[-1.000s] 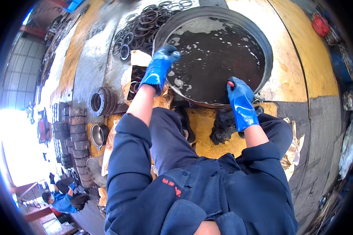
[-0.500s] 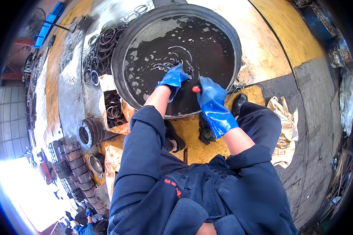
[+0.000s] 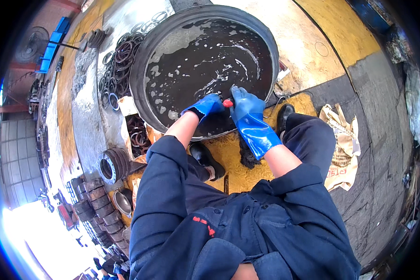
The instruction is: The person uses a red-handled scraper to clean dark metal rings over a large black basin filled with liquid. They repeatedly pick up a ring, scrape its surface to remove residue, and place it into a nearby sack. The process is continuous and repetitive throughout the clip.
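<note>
Tub (image 3: 138, 88), round and dark-rimmed, at upper centre of the frame; inside, dark liquid (image 3: 186, 79) with foam patches (image 3: 173, 115) toward the left and white streaks (image 3: 253, 55) curving along the right; left hand (image 3: 210, 103), blue-gloved, over the lower part of the tub, wrist angled in toward frame centre; fingertips out of sight, cannot tell whether wide, narrow or holding anything; right hand (image 3: 245, 107), also blue-gloved, just beside it over the tub's lower right, curled around a small red piece (image 3: 227, 103); red end poking out toward the left glove, just above frame centre; remainder hidden by the fist, cannot tell full shape; ring pile (image 3: 122, 53), dark and loose, at upper left of the frame, beside the tub; more rings (image 3: 137, 136) below that in a torn paper package (image 3: 127, 105); flange stack (image 3: 111, 165) further down the left side, metal bowl (image 3: 122, 203) just under it; dark lump (image 3: 247, 156) below the tub's edge, partly behind the right glove; crumpled tan sack (image 3: 343, 140) at right of the frame, next to the right leg (image 3: 312, 144); black shoes (image 3: 203, 156) to either side of the lump, near the tub's bottom edge.
</note>
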A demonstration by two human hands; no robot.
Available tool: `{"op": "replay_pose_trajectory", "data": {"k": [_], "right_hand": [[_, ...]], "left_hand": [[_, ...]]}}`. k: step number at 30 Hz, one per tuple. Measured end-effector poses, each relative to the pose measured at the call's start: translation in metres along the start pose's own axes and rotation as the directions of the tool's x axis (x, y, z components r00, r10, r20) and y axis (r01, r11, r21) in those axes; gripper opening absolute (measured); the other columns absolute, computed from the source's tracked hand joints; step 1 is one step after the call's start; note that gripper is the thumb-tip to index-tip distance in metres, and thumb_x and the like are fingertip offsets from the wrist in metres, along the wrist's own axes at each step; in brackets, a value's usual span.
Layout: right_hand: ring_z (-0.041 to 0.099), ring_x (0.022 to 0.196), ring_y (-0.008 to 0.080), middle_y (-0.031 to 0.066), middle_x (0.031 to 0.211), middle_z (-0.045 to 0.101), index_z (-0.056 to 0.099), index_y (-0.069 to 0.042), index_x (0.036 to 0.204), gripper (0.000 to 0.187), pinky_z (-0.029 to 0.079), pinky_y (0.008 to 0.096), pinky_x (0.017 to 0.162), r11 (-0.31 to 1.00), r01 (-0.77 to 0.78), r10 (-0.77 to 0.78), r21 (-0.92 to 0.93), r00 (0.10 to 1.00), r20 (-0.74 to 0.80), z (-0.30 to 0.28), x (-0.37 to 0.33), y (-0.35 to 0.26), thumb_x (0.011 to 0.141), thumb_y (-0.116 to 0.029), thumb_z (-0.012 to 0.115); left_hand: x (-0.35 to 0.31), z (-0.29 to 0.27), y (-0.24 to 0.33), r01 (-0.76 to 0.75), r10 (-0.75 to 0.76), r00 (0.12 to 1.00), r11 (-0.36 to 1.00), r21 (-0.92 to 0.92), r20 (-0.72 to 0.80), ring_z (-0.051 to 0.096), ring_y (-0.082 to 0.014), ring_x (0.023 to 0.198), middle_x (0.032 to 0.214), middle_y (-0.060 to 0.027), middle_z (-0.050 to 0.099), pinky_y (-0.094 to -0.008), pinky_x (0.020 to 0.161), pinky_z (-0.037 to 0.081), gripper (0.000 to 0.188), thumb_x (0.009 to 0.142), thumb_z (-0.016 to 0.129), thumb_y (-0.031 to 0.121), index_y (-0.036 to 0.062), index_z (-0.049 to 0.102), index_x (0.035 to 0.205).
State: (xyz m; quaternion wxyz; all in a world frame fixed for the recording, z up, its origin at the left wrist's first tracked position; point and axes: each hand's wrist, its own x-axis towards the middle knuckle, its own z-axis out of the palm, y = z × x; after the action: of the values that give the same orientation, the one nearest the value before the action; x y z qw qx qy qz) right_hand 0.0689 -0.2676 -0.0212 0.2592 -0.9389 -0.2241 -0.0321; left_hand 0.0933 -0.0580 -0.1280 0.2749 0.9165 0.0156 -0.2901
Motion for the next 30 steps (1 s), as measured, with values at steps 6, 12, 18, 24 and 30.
{"op": "replay_pose_trajectory", "data": {"k": [6,12,18,24,30], "right_hand": [[0.074,0.094,0.0360,0.0120,0.112,0.073,0.066,-0.012,0.130,0.050,0.059,0.0500,0.078,0.999,-0.027,0.027,0.017,1.000,-0.005,0.001,0.002,0.006,0.081,-0.015,0.077],[0.074,0.100,0.0335,0.0116,0.112,0.073,0.066,-0.011,0.124,0.042,0.060,0.0501,0.079,1.000,-0.005,0.005,-0.008,1.000,-0.010,0.000,0.000,0.003,0.084,-0.019,0.074],[0.075,0.097,0.0338,0.0103,0.111,0.073,0.065,-0.012,0.126,0.042,0.059,0.0518,0.076,0.999,-0.032,0.032,-0.019,0.999,0.035,0.002,0.002,0.004,0.086,-0.020,0.074],[0.075,0.093,0.0355,0.0100,0.108,0.073,0.066,-0.013,0.126,0.046,0.059,0.0519,0.076,0.997,-0.068,0.069,-0.027,0.997,0.039,0.002,0.005,0.006,0.082,-0.017,0.078],[0.075,0.096,0.0359,0.0110,0.110,0.074,0.066,-0.013,0.127,0.045,0.059,0.0515,0.079,0.999,-0.044,0.046,-0.021,0.996,0.071,0.002,0.005,0.002,0.084,-0.019,0.077]], "left_hand": [[-0.033,-0.020,0.048,-0.053,0.073,0.996,0.938,-0.344,0.045,0.068,-0.0295,0.123,0.132,-0.0163,0.073,-0.0424,0.107,0.050,0.049,0.093,0.074,0.037,0.0130,0.070,0.136],[-0.045,-0.041,0.034,0.108,-0.116,0.978,0.993,0.053,0.175,0.068,-0.0353,0.123,0.131,-0.0170,0.072,-0.0424,0.103,0.052,0.043,0.094,0.064,0.029,0.0122,0.070,0.133],[-0.105,-0.087,0.088,0.047,-0.101,0.992,0.845,0.533,0.074,0.076,-0.0279,0.087,0.098,-0.0061,0.080,-0.0394,0.071,0.055,0.040,0.094,0.063,0.043,0.0278,0.071,0.129],[-0.138,-0.103,0.133,0.187,-0.259,0.953,0.911,0.368,0.156,0.076,-0.0296,0.101,0.113,-0.0090,0.079,-0.0390,0.084,0.059,0.046,0.090,0.068,0.051,0.0188,0.077,0.121],[-0.106,-0.045,0.029,0.242,-0.174,0.964,0.885,-0.399,0.200,0.068,-0.0201,0.080,0.089,-0.0117,0.075,-0.0368,0.077,0.054,0.034,0.091,0.080,0.032,0.0051,0.077,0.111]]}}
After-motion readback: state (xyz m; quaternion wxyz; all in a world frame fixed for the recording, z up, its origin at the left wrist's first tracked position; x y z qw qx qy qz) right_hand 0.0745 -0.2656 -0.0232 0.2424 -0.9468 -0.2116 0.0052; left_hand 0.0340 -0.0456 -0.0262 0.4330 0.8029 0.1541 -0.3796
